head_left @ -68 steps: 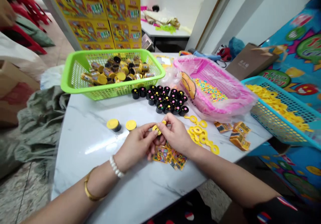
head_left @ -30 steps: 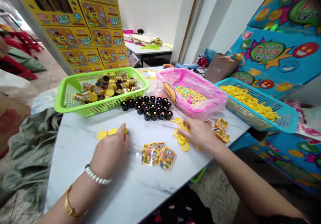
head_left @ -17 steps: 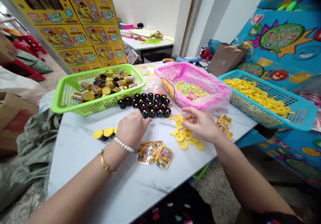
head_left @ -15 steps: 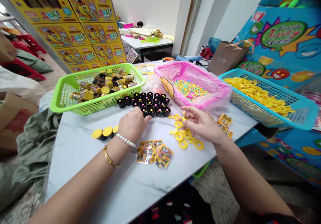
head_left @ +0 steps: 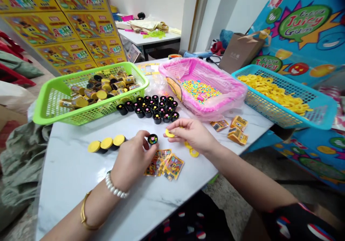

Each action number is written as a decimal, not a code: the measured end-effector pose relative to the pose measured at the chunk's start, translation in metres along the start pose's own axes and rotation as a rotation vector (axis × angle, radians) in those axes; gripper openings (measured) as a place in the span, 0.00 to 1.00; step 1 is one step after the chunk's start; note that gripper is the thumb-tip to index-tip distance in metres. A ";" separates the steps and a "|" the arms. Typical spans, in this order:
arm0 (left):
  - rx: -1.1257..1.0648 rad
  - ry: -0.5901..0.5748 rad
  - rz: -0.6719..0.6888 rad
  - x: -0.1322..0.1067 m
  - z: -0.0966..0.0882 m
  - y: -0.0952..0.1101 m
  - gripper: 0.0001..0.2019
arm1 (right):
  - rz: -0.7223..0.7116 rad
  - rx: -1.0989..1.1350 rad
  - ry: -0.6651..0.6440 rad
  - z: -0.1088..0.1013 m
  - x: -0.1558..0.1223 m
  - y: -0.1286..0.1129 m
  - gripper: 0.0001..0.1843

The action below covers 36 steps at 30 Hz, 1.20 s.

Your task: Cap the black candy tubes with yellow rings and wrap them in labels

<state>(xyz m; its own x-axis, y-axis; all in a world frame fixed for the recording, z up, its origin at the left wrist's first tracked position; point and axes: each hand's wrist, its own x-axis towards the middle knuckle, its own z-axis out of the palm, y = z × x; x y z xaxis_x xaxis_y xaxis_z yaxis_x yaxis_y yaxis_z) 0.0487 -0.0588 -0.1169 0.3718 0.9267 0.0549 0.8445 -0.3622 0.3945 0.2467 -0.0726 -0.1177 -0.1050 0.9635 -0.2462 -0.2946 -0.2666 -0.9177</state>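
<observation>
My left hand [head_left: 136,154] is closed round a small black cup [head_left: 152,139] with coloured candy beads inside. Just right of it, my right hand [head_left: 188,133] pinches a yellow plastic ring piece [head_left: 169,133], its far part covered by the fingers. More yellow rings [head_left: 194,153] lie under and beside that hand, partly hidden. Printed sachets [head_left: 174,166] are piled below the cup. Behind both hands stands a cluster of black cups [head_left: 157,117] holding candy beads. To the left, three black cups with yellow lids [head_left: 107,143] sit in a row.
A green basket [head_left: 64,117] holds finished-looking yellow and black cups. A pink basket [head_left: 229,102] lined with plastic holds candy beads, and a blue basket [head_left: 320,106] holds yellow rings. Folded printed papers [head_left: 237,135] lie at the right. Yellow cartons [head_left: 59,28] are stacked behind.
My left hand has come back from the cup cluster towards me with a black cup. The right hand has lifted a yellow ring piece from the pile and moved left, close to the cup.
</observation>
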 end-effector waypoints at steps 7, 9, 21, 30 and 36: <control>-0.246 0.044 0.034 0.001 0.016 -0.019 0.12 | -0.006 -0.282 0.015 0.024 0.026 0.006 0.21; -0.273 0.031 0.034 0.000 0.017 -0.020 0.12 | -0.023 -0.404 0.035 0.028 0.028 0.005 0.15; -0.278 -0.025 0.035 -0.001 0.019 -0.024 0.13 | -0.019 -0.331 0.066 0.035 0.025 0.011 0.15; -0.302 -0.023 0.057 0.000 0.019 -0.026 0.12 | 0.022 -0.372 0.133 0.035 0.028 0.018 0.15; -0.407 -0.047 -0.006 0.000 0.015 -0.023 0.13 | -0.003 -0.345 0.110 0.034 0.028 0.025 0.17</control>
<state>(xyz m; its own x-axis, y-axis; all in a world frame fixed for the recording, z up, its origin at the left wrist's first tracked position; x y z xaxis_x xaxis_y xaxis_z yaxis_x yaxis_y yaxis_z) 0.0348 -0.0515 -0.1397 0.3923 0.9198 0.0133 0.6288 -0.2787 0.7259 0.2039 -0.0533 -0.1370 0.0032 0.9660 -0.2584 0.0446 -0.2583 -0.9650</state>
